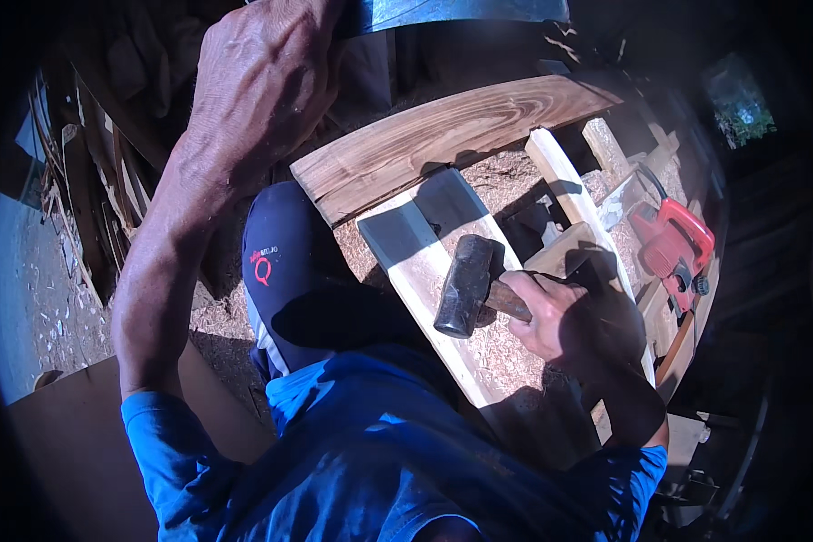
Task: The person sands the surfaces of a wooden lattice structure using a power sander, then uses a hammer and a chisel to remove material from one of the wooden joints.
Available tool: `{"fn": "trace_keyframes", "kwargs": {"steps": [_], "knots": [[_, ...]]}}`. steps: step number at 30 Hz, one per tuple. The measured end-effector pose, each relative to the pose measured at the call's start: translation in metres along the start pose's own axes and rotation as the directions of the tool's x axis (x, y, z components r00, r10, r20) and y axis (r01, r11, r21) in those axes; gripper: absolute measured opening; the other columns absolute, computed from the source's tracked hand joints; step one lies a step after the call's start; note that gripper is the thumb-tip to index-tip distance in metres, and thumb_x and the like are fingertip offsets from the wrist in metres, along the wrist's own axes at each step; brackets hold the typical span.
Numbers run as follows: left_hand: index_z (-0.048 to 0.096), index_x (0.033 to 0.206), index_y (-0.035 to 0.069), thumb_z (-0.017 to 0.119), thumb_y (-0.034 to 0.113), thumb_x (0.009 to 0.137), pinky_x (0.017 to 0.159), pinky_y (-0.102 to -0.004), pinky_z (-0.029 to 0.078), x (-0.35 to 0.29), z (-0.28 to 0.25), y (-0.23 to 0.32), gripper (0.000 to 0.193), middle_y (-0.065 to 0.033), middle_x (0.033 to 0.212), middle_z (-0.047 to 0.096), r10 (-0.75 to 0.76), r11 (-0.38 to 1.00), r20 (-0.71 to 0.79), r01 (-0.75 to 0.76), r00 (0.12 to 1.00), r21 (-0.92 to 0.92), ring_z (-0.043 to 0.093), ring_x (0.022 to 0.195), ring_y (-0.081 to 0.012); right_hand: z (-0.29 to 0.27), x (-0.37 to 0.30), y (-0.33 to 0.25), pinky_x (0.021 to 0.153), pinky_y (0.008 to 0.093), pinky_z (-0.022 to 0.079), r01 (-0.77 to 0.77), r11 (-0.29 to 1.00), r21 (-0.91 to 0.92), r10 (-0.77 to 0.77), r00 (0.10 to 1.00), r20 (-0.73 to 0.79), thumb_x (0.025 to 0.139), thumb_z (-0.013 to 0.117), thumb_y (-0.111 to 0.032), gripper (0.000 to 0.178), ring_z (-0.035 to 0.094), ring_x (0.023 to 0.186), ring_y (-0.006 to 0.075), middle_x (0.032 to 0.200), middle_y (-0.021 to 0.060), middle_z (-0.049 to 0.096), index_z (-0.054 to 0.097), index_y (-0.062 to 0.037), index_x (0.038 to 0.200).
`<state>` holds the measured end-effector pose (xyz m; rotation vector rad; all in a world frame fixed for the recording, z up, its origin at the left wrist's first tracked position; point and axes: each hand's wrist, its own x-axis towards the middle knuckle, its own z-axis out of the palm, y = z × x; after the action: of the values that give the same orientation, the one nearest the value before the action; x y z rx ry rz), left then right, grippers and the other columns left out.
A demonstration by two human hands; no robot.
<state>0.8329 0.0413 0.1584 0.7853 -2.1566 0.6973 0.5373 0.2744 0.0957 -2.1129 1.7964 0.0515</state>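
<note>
My right hand [556,316] grips the wooden handle of a heavy dark-headed hammer [463,285], whose head rests on a pale wooden board [425,262] lying across the sawdust-covered bench. My left hand [262,77] is raised high at the upper left, close to the camera, its fingers closed around the edge of a grey metal sheet [461,11] at the top of the view. A wide brown plank [443,140] with strong grain lies across the far side of the bench.
A red power tool [673,244] with a black cord sits at the right end of the bench. Several pale wood strips [569,194] and offcuts lie beside it. Sawdust covers the bench and ground. Scrap wood leans at the far left. A brown board [72,443] lies at lower left.
</note>
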Motion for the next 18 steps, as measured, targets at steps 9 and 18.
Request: {"fn": "trace_keyframes", "kwargs": {"steps": [9, 18], "knots": [[0.063, 0.116, 0.004, 0.060, 0.034, 0.102, 0.063, -0.0276, 0.042, -0.034, 0.016, -0.022, 0.033, 0.0007, 0.079, 0.053, -0.430, 0.130, 0.685, 0.792, 0.588, -0.597, 0.046, 0.064, -0.0092, 0.014, 0.001, -0.009, 0.078, 0.0536, 0.052, -0.010, 0.997, -0.075, 0.012, 0.999, 0.031, 0.082, 0.072, -0.023, 0.052, 0.068, 0.091, 0.0392, 0.105, 0.0166, 0.065, 0.052, -0.0141, 0.129], [0.053, 0.134, 0.006, 0.038, 0.051, 0.105, 0.089, -0.0355, 0.058, -0.030, 0.083, 0.069, 0.056, -0.0113, 0.114, 0.058, -0.195, -0.250, 0.707, 0.662, 0.680, -0.706, 0.068, 0.097, -0.0193, 0.009, -0.004, -0.014, 0.066, 0.0457, 0.057, 0.045, 0.997, -0.061, -0.053, 0.991, -0.120, 0.075, 0.077, -0.018, 0.052, 0.070, 0.079, 0.0365, 0.096, 0.0158, 0.069, 0.058, -0.0152, 0.123]]}}
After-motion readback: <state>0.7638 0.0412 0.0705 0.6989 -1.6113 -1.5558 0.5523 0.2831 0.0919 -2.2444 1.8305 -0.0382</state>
